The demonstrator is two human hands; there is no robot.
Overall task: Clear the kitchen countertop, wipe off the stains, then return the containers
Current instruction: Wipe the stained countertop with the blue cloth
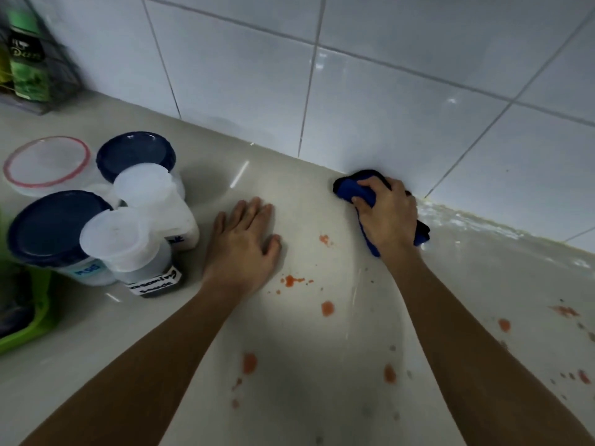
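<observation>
Along near worktop (96, 365) edge: orange stains (249, 363), unwiped, between both forearms. At back edge against tiled wall (386, 107): right hand (388, 214) curled round blue cloth (354, 188), pressing down. Left hand (244, 239) flat, fingers straight, holding nothing, beside containers (141, 191) grouped at left edge. Stains nearward of cloth, closest just left of right hand; probably calls for pulling cloth back.
</observation>
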